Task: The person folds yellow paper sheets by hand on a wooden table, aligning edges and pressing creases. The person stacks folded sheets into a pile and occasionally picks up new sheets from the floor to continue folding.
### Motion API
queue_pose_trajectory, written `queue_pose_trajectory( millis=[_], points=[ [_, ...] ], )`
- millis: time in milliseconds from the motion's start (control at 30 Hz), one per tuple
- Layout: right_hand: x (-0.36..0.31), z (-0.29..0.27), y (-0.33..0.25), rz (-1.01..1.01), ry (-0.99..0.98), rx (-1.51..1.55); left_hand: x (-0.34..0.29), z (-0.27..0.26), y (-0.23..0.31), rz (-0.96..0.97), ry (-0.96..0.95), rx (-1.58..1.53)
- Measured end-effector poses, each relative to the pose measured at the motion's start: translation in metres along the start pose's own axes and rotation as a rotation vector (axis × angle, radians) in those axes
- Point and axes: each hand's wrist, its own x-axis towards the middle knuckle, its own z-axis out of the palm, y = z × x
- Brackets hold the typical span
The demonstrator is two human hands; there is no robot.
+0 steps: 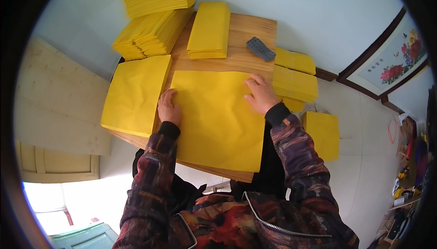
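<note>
A large yellow sheet of paper [216,121] lies on the wooden table in front of me, slightly wrinkled; whether it is one sheet or a thin stack I cannot tell. At its left edge rests my left hand [169,109], fingers slightly bent and gripping nothing visible. My right hand [263,96] lies near the upper right corner with fingers spread on the paper. Just left of my left hand is a stack of yellow paper [135,95], whose top is also a bit wrinkled.
Folded yellow paper stacks [148,33] pile up at the far left, and another stack [209,29] sits at the back of the wooden table [252,23]. Nearby lies a dark grey textured object [261,48]. More yellow bundles [296,83] stand right of the table. A framed flower picture [393,58] leans by the wall.
</note>
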Motion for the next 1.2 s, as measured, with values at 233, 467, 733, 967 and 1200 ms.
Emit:
queue_pose_trajectory(
  millis=[233,467,733,967,1200],
  points=[
    [0.025,-0.013,0.009,0.044,0.037,-0.035,0.001,-0.002,0.004,-0.059,0.0,-0.023],
    [0.029,-0.004,-0.002,-0.087,0.009,-0.036,0.005,-0.007,0.003,-0.095,-0.028,-0.092],
    [0.05,0.007,-0.02,-0.144,-0.061,-0.062,0.024,-0.007,-0.009,-0.227,-0.15,-0.181],
    [0.05,0.006,-0.033,-0.106,-0.016,0.089,0.021,0.0,-0.008,-0.148,-0.126,0.016],
    [0.019,0.012,-0.05,-0.16,-0.129,0.002,0.027,-0.002,-0.015,-0.148,-0.149,-0.089]
  ],
)
